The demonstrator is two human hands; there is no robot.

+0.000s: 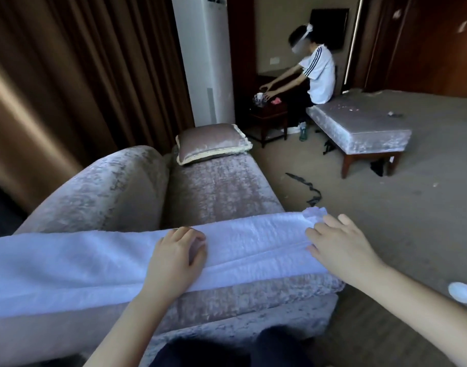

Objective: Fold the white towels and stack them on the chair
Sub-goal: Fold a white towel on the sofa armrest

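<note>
L hand, R hand on towel.

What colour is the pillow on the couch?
The pillow is dusty pink with a cream trim; head view shows it.

We find a long upholstered chair in pinkish-grey crushed velvet, with a rounded back along its left side. Across its near end lies a white towel, folded into a long band that reaches the seat's right edge and runs out of view on the left. At the far end a matching cushion with pale trim lies flat. The chair stands on grey carpet.
</note>
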